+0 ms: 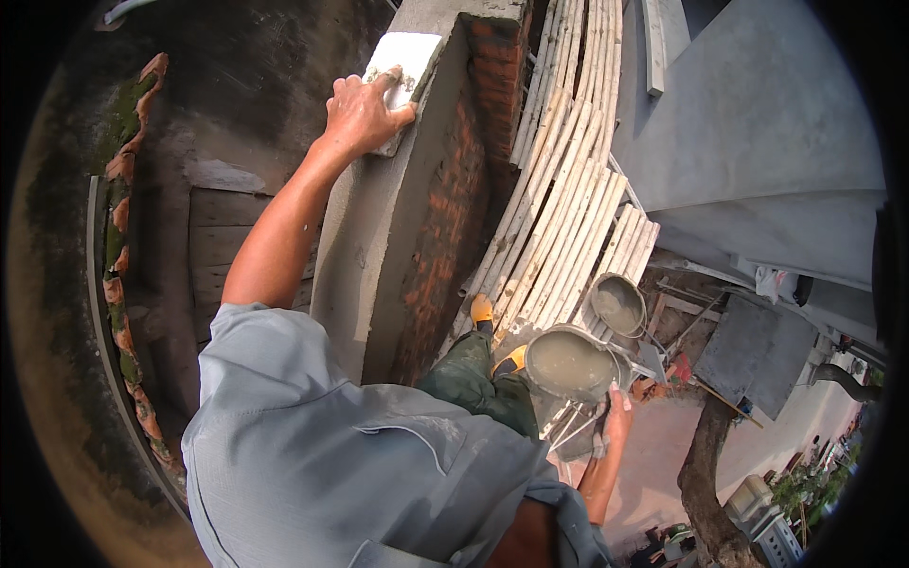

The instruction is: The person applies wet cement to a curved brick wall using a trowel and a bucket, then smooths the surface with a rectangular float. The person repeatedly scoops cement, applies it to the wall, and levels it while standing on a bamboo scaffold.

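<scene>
While a white float (pixel 413 55) is being held on the wall (pixel 367 227) by the left hand (pixel 365 114), the right hand (pixel 617 422), grip unclear, is being held beside a bucket (pixel 532 376).

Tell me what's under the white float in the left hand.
Under the white float, gripped by the left hand, is the grey-coated wall top. It shows beyond the float's lower end; the patch directly beneath is covered and can't be seen.

Head view: left fisheye of a head-worn pair, upright, facing steeply down past the wearer's grey shirt (pixel 331 459), which sits nearest the lens. Field is wide, taking in left hand (pixel 365 112) toward the top, right hand (pixel 616 417) lower right, and ground (pixel 653 454) well below.
</scene>
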`<move>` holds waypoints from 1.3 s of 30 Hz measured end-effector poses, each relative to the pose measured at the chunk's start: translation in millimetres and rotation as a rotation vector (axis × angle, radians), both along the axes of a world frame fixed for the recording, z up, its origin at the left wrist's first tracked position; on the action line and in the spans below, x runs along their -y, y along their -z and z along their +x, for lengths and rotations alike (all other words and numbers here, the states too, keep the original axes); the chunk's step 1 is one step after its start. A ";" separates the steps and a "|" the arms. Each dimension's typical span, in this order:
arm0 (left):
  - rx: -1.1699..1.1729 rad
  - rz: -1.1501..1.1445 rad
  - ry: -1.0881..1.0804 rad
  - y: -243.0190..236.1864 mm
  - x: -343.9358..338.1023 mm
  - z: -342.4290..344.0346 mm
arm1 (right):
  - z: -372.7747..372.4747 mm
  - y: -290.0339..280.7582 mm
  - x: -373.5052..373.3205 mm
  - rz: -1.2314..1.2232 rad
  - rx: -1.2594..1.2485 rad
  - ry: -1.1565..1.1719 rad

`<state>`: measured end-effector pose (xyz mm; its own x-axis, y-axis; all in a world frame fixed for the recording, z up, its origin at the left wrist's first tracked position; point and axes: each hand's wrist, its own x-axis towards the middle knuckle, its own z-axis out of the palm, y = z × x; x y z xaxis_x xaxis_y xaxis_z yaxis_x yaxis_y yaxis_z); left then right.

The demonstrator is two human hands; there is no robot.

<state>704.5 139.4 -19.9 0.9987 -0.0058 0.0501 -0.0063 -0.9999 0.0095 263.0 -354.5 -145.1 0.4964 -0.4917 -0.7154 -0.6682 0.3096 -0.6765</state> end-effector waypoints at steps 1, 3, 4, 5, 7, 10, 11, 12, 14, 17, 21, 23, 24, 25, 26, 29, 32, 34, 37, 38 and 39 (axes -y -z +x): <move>-0.006 -0.012 0.007 -1.0 -4.1 -42.5 | 1.5 0.0 0.2 0.025 -0.010 -0.003; -0.035 -0.037 0.000 -3.1 -9.2 -69.9 | 3.5 2.1 0.8 0.048 -0.071 0.030; -0.056 -0.056 -0.012 -4.3 -7.5 -62.7 | 3.8 4.2 0.9 0.031 -0.031 0.014; -0.084 -0.058 -0.033 -7.0 -5.5 -52.7 | 4.3 6.7 0.5 0.008 -0.032 0.014; -0.052 -0.064 -0.043 -6.9 5.9 12.6 | 4.0 10.6 -1.4 0.003 -0.027 0.017; 0.025 -0.062 -0.055 -14.3 36.3 118.7 | 2.0 11.7 -5.1 0.008 -0.036 0.019; 0.092 -0.039 -0.052 -16.0 45.2 138.1 | 0.4 10.2 -6.6 -0.018 -0.046 0.007; 0.131 -0.018 -0.064 -18.5 51.9 152.9 | 0.0 8.9 -7.5 -0.031 -0.041 -0.007; -0.099 -0.130 -0.237 -24.7 57.4 162.8 | -1.1 3.5 -8.2 -0.056 -0.056 -0.016; -0.099 -0.099 -0.122 -22.1 43.9 128.1 | -1.6 -4.5 -11.7 -0.036 -0.041 -0.032; 0.022 0.000 0.007 1.8 0.6 20.1 | -3.9 -9.6 -13.1 0.014 -0.001 0.001; 0.041 0.003 0.019 3.6 -13.6 -54.0 | -6.1 -6.9 -10.3 0.000 0.036 -0.002; -0.094 -0.023 -0.072 0.9 -16.8 -89.1 | -7.8 -4.7 -8.0 0.046 0.016 -0.015; -0.084 -0.006 -0.062 -2.1 -20.0 -130.2 | -10.3 -2.3 -4.0 0.075 0.009 -0.035; -0.116 -0.015 -0.084 -5.9 -21.2 -169.7 | -12.4 1.2 0.0 0.096 0.008 -0.050; -0.128 -0.074 -0.114 -15.1 -23.9 -286.0 | -17.9 15.7 9.4 0.061 0.035 -0.126; -0.144 -0.087 -0.176 -18.5 -26.6 -395.5 | -20.5 23.0 17.6 0.079 0.044 -0.193; -0.209 -0.093 -0.245 -22.9 -26.6 -465.8 | -19.7 21.5 21.7 0.061 -0.022 -0.226; -0.185 -0.083 -0.311 -28.4 -21.2 -543.9 | -22.6 11.9 24.0 0.089 0.025 -0.298; -0.243 -0.093 -0.367 -27.9 -20.3 -555.7 | -24.2 9.0 25.0 0.063 0.033 -0.315; -0.137 -0.116 -0.331 -24.7 -19.5 -556.4 | -26.3 6.5 26.9 0.061 0.030 -0.338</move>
